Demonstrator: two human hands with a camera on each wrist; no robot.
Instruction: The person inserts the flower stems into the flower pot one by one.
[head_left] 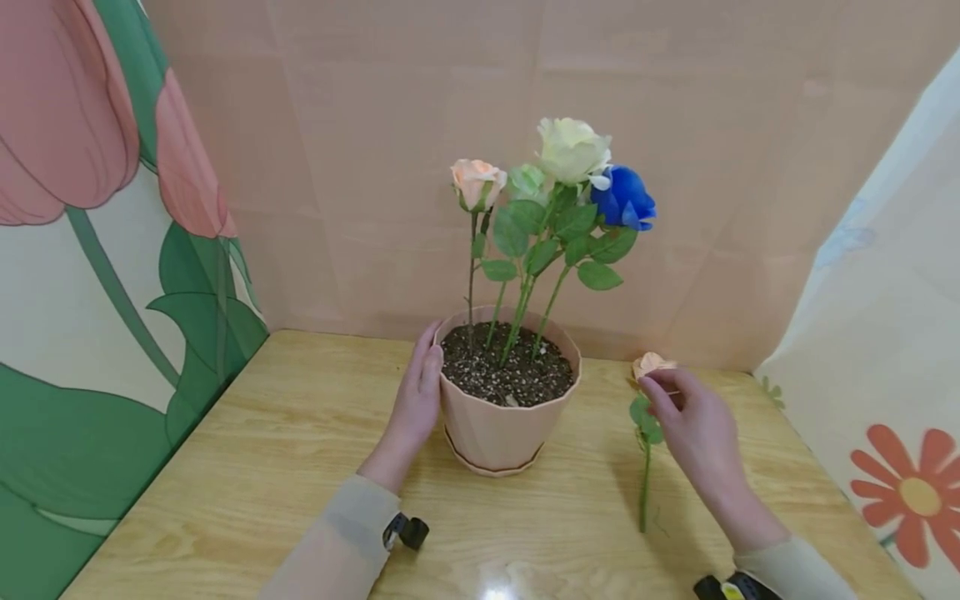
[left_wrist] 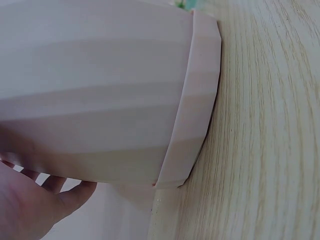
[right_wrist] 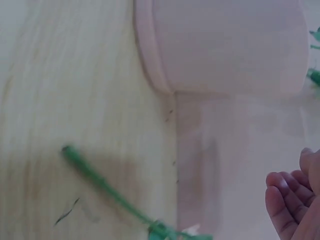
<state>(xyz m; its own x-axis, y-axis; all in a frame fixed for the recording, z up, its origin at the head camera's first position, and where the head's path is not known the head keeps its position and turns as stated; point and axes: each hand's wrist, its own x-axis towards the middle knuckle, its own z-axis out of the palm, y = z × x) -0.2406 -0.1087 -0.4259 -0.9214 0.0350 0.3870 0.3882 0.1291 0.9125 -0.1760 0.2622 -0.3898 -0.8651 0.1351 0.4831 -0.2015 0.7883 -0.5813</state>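
A pink flowerpot with dark soil stands on its saucer. My left hand holds its left side near the rim; in the left wrist view that hand curves against the pot wall, some fingers hidden. Planted in the soil are a peach rose, a pale green one, a cream one and a blue one. Another peach rose lies right of the pot. Over it hovers my right hand, fingers loosely bent; the right wrist view shows nothing in that hand.
The wooden table ends at a plain pinkish backdrop. Printed panels flank it, tulips at left and a red flower at right. Small dark scraps lie by the loose stem.
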